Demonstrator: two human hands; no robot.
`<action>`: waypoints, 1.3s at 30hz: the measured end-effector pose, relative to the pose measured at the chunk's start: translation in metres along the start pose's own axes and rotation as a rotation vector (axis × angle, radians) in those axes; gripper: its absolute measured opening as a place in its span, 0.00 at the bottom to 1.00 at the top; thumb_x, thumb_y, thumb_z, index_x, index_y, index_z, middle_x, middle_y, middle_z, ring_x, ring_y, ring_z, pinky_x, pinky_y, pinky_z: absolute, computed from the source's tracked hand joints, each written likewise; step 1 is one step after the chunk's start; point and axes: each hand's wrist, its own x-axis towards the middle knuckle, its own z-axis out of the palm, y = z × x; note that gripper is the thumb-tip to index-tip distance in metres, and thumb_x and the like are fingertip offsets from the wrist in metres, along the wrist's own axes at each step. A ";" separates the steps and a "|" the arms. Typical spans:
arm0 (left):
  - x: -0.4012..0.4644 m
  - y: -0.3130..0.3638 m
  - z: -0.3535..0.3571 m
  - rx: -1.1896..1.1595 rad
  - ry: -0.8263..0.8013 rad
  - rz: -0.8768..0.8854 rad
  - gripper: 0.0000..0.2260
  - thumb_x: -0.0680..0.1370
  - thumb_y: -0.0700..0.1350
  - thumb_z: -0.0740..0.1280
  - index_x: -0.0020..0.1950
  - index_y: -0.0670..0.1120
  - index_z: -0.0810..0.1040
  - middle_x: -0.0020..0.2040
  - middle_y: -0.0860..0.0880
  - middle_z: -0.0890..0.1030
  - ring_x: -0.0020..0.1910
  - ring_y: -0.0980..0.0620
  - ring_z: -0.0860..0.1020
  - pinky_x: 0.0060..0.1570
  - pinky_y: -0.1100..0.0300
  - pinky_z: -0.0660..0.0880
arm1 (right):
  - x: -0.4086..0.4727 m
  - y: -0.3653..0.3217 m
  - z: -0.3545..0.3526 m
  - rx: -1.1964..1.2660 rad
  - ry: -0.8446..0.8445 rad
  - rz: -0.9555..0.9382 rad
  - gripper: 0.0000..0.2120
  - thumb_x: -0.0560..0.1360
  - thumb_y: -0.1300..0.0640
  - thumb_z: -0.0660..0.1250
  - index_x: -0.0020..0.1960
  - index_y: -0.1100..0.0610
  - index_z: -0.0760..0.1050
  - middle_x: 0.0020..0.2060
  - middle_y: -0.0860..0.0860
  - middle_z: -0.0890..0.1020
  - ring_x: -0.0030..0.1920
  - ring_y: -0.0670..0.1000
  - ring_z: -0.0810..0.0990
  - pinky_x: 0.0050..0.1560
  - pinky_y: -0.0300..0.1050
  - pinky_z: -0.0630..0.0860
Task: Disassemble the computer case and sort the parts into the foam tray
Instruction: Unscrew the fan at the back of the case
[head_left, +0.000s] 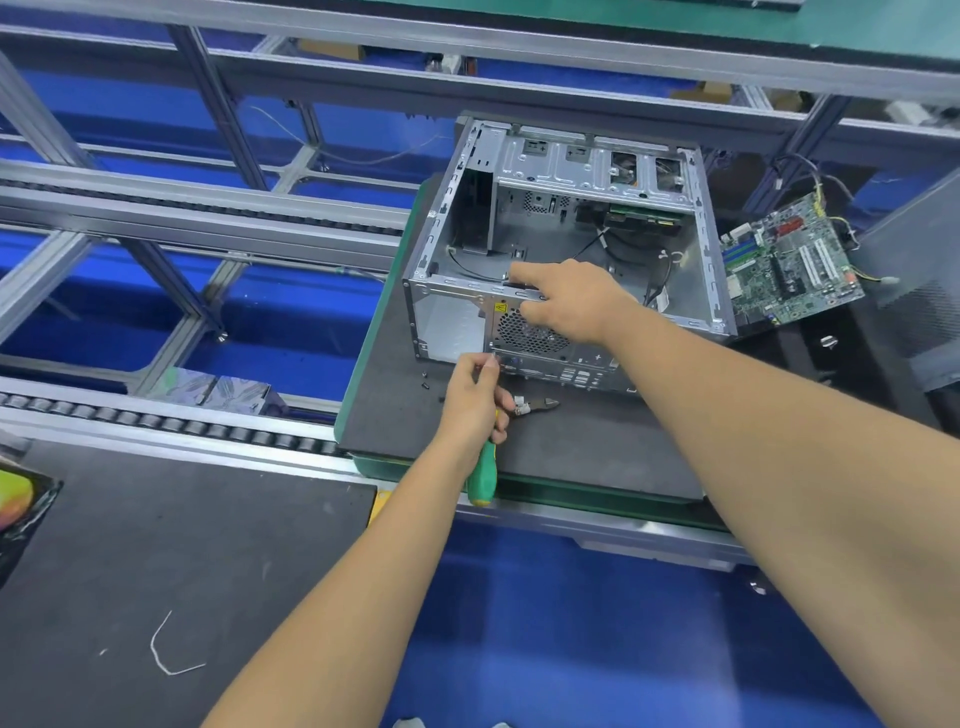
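**Bracing the case while a rear screw comes out**

The open grey sheet-metal computer case (561, 244) sits at centre right on a dark foam mat (415, 415). The right hand (566, 301) lies over its rear top edge, fingers curled on the rim, probably to steady it. The left hand (475, 400) holds a green-handled screwdriver (482, 475), fingertips pinched at the rear panel's corner. A green circuit board (789, 260) rests at right.

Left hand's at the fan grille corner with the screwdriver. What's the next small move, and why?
Probably back out the screw at the grille corner: the left hand grips the green screwdriver there, while the right hand steadies the case rim.
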 end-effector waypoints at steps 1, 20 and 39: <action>0.003 0.001 0.001 0.022 0.010 0.023 0.07 0.87 0.50 0.57 0.56 0.49 0.70 0.28 0.48 0.75 0.21 0.53 0.65 0.23 0.66 0.60 | 0.000 0.000 0.000 0.001 0.001 0.003 0.15 0.75 0.52 0.64 0.62 0.47 0.72 0.30 0.46 0.74 0.36 0.56 0.74 0.33 0.46 0.62; 0.017 -0.003 -0.002 0.067 -0.056 0.056 0.07 0.87 0.49 0.57 0.57 0.48 0.71 0.33 0.44 0.79 0.21 0.52 0.66 0.24 0.65 0.60 | -0.001 0.003 0.001 0.029 0.000 0.009 0.15 0.74 0.51 0.63 0.60 0.46 0.71 0.30 0.47 0.73 0.34 0.53 0.72 0.33 0.45 0.61; 0.021 -0.006 -0.007 0.094 -0.078 0.078 0.07 0.87 0.51 0.56 0.59 0.49 0.70 0.39 0.39 0.84 0.21 0.51 0.67 0.23 0.62 0.62 | -0.001 0.003 0.000 0.029 -0.010 -0.002 0.10 0.73 0.51 0.62 0.53 0.42 0.67 0.29 0.46 0.72 0.32 0.46 0.69 0.32 0.43 0.60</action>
